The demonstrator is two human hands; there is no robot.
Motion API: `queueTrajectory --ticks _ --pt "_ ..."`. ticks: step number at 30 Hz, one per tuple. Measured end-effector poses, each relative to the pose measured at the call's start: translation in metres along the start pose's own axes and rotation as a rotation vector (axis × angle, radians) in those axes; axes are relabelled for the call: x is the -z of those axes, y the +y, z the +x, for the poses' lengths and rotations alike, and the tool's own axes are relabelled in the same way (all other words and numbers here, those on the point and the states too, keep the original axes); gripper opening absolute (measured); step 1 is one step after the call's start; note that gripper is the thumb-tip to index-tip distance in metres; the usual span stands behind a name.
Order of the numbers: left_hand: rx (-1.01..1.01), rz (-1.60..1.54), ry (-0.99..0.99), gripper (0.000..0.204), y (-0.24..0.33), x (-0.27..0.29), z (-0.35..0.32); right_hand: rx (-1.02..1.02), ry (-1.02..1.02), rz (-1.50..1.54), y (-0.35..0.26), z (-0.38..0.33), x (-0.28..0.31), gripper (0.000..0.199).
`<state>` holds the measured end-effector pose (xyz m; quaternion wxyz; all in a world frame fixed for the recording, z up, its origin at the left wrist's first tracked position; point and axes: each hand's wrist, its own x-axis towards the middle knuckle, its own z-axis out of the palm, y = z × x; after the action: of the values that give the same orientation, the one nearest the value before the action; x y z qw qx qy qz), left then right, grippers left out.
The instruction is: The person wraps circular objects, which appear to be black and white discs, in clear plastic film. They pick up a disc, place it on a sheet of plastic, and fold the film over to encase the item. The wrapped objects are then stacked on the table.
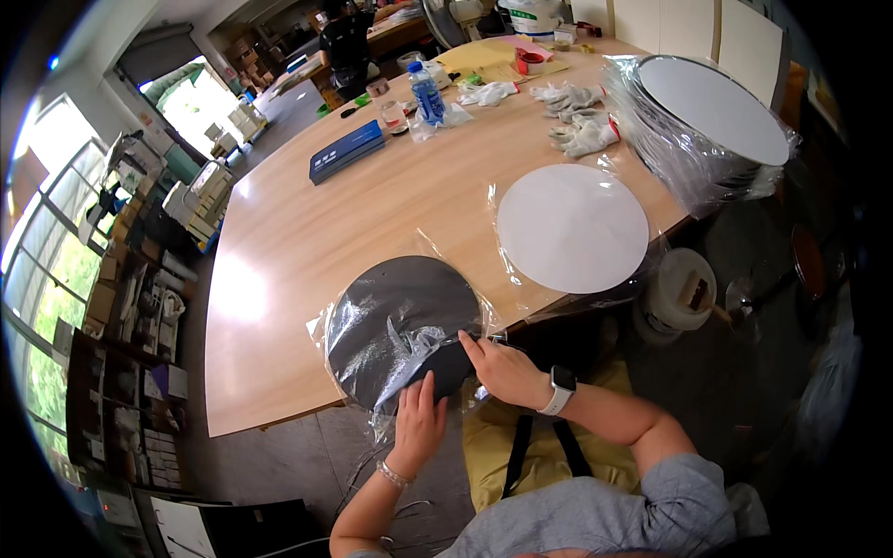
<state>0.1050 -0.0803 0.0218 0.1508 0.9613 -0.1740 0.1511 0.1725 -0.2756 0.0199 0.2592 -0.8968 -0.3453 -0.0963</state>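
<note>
My left hand (pixel 416 423) lies flat, fingers spread, on the lower rim of the black disc (pixel 402 325), pressing the loose clear plastic bag (pixel 386 358) against it. My right hand (pixel 502 369) has its fingers pinched narrow at the disc's near right rim, where the bag's mouth bunches; I judge it is gripping film rather than the disc itself, though the fingertips are partly hidden. The disc sits at the near edge of the tabletop (pixel 307 232), overhanging it toward my lap.

It looks thin, flat and stiff, so I expect it to keep its shape if I hold it by the rim with both hands on opposite sides. It is probably light for its width. The film is the awkward part: soft, crinkly and slick, likely to slide over the dark face, so pinching plastic alone would let the disc slip. A rim grip through the bag seems safest.

Just beyond, toward the right edge, a white disc (pixel 572 226) lies on its own clear bag. Farther along that edge stands a wrapped stack of discs (pixel 707 126). Near the far edge lie white work gloves (pixel 581 116), a water bottle (pixel 427 93) and a dark blue box (pixel 346 151).
</note>
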Motion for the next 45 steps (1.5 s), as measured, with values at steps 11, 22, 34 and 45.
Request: queueTrajectory --ticks 11,22,34,45 --pt "0.015 -0.142 -0.193 0.027 -0.015 0.0 0.029 -0.032 0.046 0.159 0.015 -0.008 -0.006 0.039" --pt "-0.105 0.021 -0.173 0.032 -0.007 0.001 0.035 -0.02 0.079 0.277 0.019 -0.011 -0.003 0.026" --pt "0.068 -0.083 -0.281 0.03 -0.017 0.005 0.034 0.055 0.08 0.273 0.019 -0.021 -0.008 0.028" --pt "-0.083 -0.034 -0.236 0.035 -0.014 0.008 0.039 0.21 0.169 -0.013 0.008 -0.041 -0.027 0.003"
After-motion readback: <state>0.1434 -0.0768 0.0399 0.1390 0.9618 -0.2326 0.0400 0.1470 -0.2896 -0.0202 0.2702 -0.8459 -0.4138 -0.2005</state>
